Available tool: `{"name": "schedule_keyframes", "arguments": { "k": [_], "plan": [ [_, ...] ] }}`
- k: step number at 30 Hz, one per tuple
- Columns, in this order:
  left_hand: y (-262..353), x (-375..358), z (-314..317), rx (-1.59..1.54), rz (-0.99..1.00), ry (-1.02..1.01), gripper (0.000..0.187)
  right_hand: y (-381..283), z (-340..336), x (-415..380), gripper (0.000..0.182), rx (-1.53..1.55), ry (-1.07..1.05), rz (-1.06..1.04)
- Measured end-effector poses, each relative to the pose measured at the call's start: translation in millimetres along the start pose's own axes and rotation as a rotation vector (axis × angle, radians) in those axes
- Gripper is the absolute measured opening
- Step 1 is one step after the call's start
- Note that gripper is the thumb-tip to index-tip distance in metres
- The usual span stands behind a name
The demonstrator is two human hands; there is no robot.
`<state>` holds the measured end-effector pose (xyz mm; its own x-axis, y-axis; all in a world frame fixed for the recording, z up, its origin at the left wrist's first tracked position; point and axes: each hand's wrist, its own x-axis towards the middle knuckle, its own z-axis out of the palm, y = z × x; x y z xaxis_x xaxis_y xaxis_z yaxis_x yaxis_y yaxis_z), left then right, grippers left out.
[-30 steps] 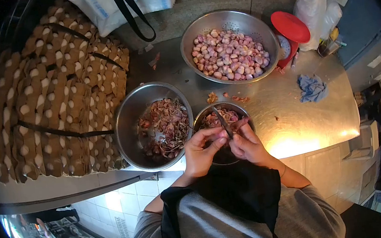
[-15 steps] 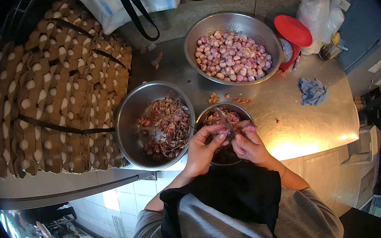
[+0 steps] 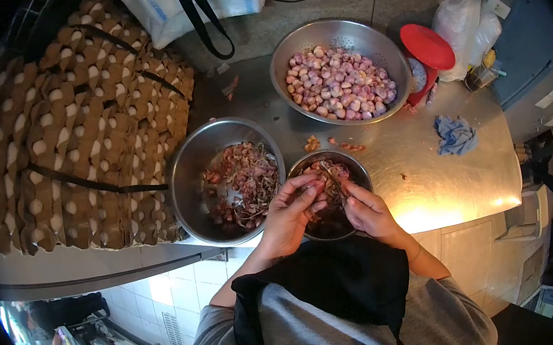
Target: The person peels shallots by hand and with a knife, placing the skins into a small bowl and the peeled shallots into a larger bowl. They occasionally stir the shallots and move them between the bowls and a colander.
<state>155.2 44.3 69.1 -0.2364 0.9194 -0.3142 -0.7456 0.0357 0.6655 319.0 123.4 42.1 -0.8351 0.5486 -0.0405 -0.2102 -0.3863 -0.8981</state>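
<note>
My left hand [image 3: 292, 212] is closed in a pinch on a small reddish shallot [image 3: 319, 183], partly hidden by the fingers. In my right hand [image 3: 368, 211] is a small knife [image 3: 331, 177], its blade pointing up and away from me beside the shallot. Both hands are over a small metal bowl [image 3: 365, 170] that holds shallots and skins; my fingers cover part of it. To its left is a larger metal bowl [image 3: 182, 162] with a heap of papery skins and roots [image 3: 250, 175]. Behind, a metal colander [image 3: 394, 59] holds many pink peeled shallots [image 3: 342, 88].
Stacked egg trays [image 3: 77, 139] fill the left side of the steel table [image 3: 439, 182]. A red scale [image 3: 426, 47], plastic bags [image 3: 464, 31] and a blue cloth [image 3: 456, 134] are at the right. Skin scraps [image 3: 348, 145] lie behind the small bowl. A white bag [image 3: 165, 12] is at the back.
My hands have moved slightly apart, and the left fingers have opened a little around the shallot. The knife blade has shifted slightly and shows less broadly.
</note>
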Motion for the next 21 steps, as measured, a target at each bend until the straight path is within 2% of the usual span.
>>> {"name": "schedule_keyframes", "arguments": {
  "k": [1, 4, 7, 9, 12, 15, 17, 19, 21],
  "plan": [
    [-1, 0, -1, 0.010, 0.012, 0.002, 0.021, 1, 1, -1, 0.040, 0.001, -0.017, -0.014],
    [-2, 0, 2, -0.002, 0.059, 0.033, 0.016, 1, 1, -4, 0.041, -0.273, -0.023, 0.001],
    [-7, 1, -2, 0.014, 0.098, 0.029, 0.011, 3, 3, -2, 0.043, -0.454, -0.003, -0.069],
    [-12, 1, -4, 0.065, 0.132, 0.032, 0.010, 3, 5, 1, 0.042, -0.608, 0.013, -0.222],
    [-14, 0, -1, 0.130, 0.192, 0.017, 0.010, 3, 8, 3, 0.043, -0.636, 0.027, -0.241],
    [-16, -3, 5, 0.227, 0.244, -0.010, 0.011, 0, 18, 5, 0.039, -0.186, 0.029, -0.151],
    [-18, -3, 6, 0.284, 0.262, -0.023, 0.013, 1, 12, 6, 0.033, -0.255, 0.049, -0.101],
    [-21, -3, 5, 0.322, 0.265, -0.033, 0.016, 1, 9, 7, 0.029, -0.167, 0.044, -0.054],
    [-21, -1, 9, 0.262, 0.208, 0.024, 0.019, 0, 9, 8, 0.024, 0.074, 0.011, -0.012]
  ]
}}
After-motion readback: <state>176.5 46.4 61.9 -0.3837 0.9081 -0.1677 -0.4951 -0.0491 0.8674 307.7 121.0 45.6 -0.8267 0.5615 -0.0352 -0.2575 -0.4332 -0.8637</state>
